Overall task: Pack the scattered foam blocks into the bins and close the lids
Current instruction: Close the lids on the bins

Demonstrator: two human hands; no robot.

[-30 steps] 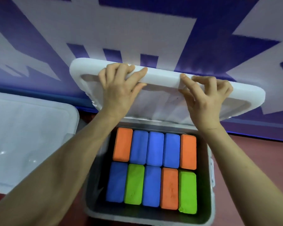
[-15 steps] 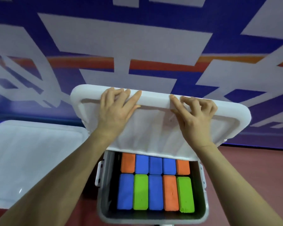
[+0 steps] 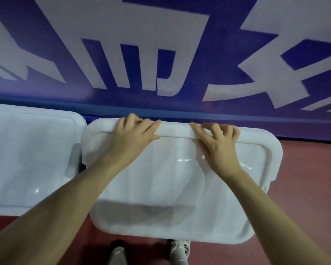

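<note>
the white lid (image 3: 180,188) lies across its bin, hiding the blocks. the left hand (image 3: 134,138) and right hand (image 3: 216,144) curl over its far rim. pressing down evenly around the edges should seat it.

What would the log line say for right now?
lid down over bin | left hand gripping far rim | right hand gripping far rim | second lid beside

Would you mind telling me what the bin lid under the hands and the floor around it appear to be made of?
The bin lid looks like moulded white plastic, slightly translucent and glossy: small bright glints show near its middle and its raised rim is rounded. The floor looks like a matt reddish-brown surface, possibly rubber or vinyl; no sheen or seams show.
</note>
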